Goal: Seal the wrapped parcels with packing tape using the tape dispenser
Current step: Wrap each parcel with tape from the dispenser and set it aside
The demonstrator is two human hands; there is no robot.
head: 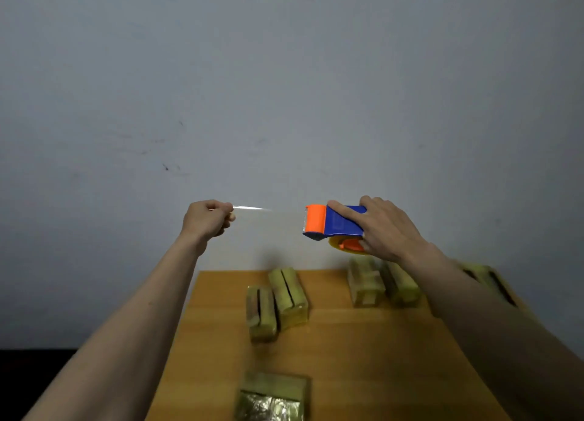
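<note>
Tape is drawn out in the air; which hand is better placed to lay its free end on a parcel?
Left, probably. The left hand pinches the tape end; the right hand grips the dispenser.

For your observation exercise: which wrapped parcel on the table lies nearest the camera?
The parcel at the table's near edge, alone; the others lie farther back.

Nearest parcel (271, 398) cut by the bottom edge; far-right parcel (486, 281) partly behind the right forearm (467, 294).
</note>
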